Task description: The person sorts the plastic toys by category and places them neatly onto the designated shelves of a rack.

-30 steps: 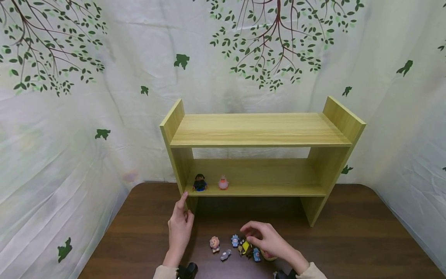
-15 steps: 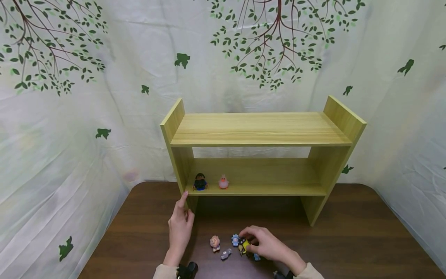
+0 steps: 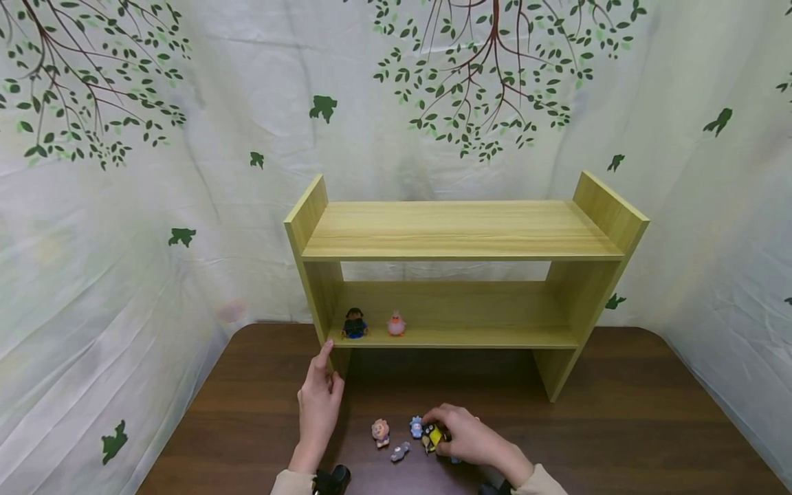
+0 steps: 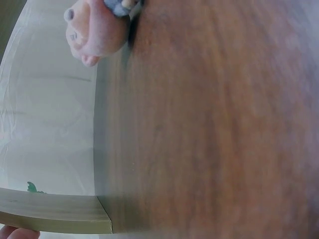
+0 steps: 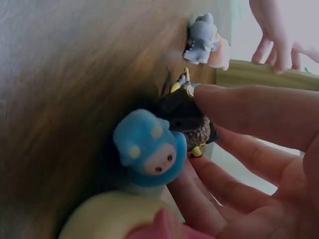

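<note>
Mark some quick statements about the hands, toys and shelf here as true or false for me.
1. The round pink figure stands on the lower board. True.
2. The left hand holds a toy. False: it touches the shelf unit.
3. The right hand has its fingers on the black-and-yellow figure. True.
4. The gray figure is on the shelf unit. False: it's on the table.

Figurines [image 3: 380,433] on table [image 3: 650,419] before shelf [image 3: 458,230]
</note>
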A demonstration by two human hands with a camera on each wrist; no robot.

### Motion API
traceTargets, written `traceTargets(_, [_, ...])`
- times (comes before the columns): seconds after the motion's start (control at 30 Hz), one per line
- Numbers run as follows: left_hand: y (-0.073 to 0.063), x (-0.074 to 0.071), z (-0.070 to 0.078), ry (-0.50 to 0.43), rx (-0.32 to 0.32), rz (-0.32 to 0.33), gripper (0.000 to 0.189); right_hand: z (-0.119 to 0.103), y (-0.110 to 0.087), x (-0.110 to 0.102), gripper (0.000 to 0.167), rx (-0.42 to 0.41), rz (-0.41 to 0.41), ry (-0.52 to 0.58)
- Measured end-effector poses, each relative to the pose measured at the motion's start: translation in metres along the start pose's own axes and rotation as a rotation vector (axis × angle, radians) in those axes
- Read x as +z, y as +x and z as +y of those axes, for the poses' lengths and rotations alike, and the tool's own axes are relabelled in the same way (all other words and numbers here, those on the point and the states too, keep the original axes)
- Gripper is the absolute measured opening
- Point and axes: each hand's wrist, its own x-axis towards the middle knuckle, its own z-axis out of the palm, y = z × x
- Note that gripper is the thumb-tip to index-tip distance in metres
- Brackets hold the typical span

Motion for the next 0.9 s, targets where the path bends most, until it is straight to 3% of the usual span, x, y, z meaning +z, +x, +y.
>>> traceTargets(0.23, [-0.001, 0.000, 0.001, -0.009, 0.004, 0.003, 0.079, 0.000, 0.001, 0.004, 0.033, 0.004, 0.041, -0.002])
traceTargets(0.57, [0.000, 0.000, 0.000, 0.000, 0.010, 0.002, 0.082, 0.004, -0.004, -0.004, 0.033, 0.018, 0.086, 0.218])
traceTargets(0.9, [-0.001, 0.000, -0.001, -0.009, 0.003, 0.000, 0.078, 0.000, -0.013, -0.013, 0.037, -0.049, 0.196, 0.236])
